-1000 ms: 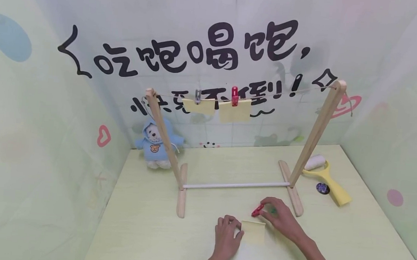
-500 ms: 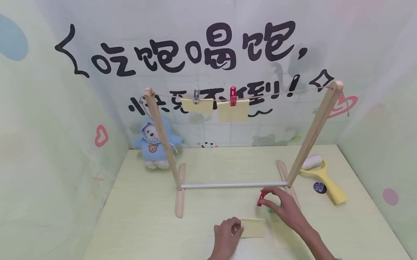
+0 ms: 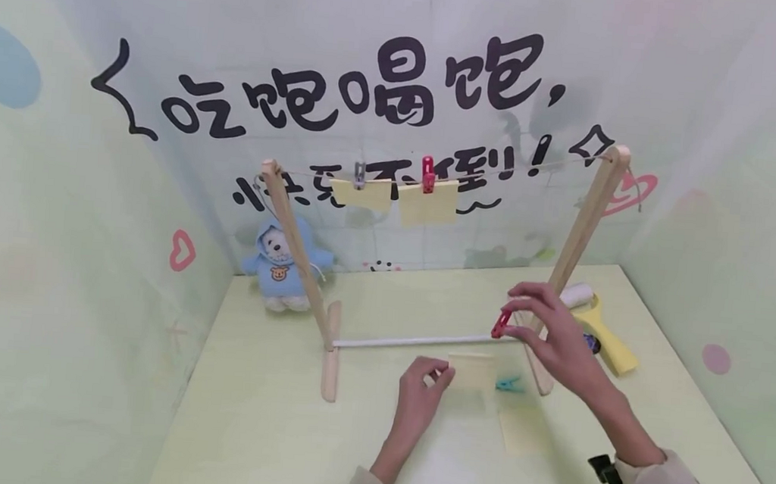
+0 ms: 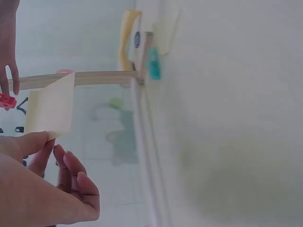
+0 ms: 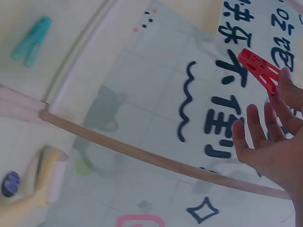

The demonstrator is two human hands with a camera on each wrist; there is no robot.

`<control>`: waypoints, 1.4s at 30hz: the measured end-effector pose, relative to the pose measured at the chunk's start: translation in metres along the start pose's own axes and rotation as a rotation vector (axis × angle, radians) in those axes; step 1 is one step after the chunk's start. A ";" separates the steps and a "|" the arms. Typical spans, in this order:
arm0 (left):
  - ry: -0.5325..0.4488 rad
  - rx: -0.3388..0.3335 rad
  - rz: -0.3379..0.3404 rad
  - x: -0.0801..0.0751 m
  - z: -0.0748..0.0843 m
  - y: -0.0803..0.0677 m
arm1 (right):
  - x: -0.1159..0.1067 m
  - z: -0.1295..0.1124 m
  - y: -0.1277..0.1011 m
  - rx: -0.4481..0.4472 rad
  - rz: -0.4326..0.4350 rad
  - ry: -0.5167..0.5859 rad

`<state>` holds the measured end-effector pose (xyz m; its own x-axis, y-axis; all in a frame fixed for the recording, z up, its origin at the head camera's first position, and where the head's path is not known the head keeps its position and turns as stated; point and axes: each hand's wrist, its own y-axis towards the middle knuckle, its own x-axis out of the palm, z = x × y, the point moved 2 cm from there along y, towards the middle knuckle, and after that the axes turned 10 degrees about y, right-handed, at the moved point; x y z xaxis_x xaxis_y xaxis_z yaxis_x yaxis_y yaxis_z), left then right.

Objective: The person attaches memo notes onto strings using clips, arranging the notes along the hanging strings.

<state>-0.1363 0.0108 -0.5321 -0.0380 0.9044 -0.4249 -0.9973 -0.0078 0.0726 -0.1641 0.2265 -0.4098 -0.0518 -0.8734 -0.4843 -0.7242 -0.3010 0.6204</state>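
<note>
Between thumb and fingertip my left hand [image 3: 419,398] pinches the left edge of a pale yellow sticky note [image 3: 472,372], raised over the table in front of the wooden rack [image 3: 583,231]. In the left wrist view the note [image 4: 51,106] is slightly bent. Farther right and higher, my right hand [image 3: 567,355] pinches a red clothespin [image 3: 501,324] by one end; the right wrist view shows the clothespin [image 5: 258,68] pointing away from the palm. On the rack's string hang two yellow notes, one under a grey clothespin [image 3: 360,176], the other under a red clothespin [image 3: 427,175].
A teal clothespin [image 3: 508,384] and another yellow note [image 3: 523,431] lie on the table. The rack's white crossbar [image 3: 414,341] runs low between its posts. Behind the left post sits a blue-hooded plush bear [image 3: 281,268]; right of the rack lies a yellow-handled roller [image 3: 606,339].
My left hand has lifted the sticky note off the table and moved it forward. The right hand has risen with its red clothespin towards the rack, exposing the teal clothespin.
</note>
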 end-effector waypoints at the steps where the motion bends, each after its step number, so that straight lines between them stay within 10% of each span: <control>1: -0.004 0.009 0.006 -0.005 0.010 0.007 | -0.007 -0.008 0.009 -0.010 0.006 -0.015; 16: -0.096 0.170 0.003 -0.062 0.133 0.089 | -0.068 -0.081 0.113 -0.181 0.111 -0.082; 29: -0.357 0.171 -0.033 -0.070 0.182 0.116 | -0.077 -0.097 0.171 -0.281 0.216 -0.070; 42: -0.419 0.154 -0.014 -0.073 0.196 0.125 | -0.075 -0.088 0.191 -0.270 0.147 -0.116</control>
<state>-0.2456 0.0272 -0.3148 0.0351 0.9990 -0.0270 -0.9754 0.0401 0.2166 -0.2382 0.2008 -0.2011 -0.2314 -0.8702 -0.4349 -0.4952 -0.2794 0.8226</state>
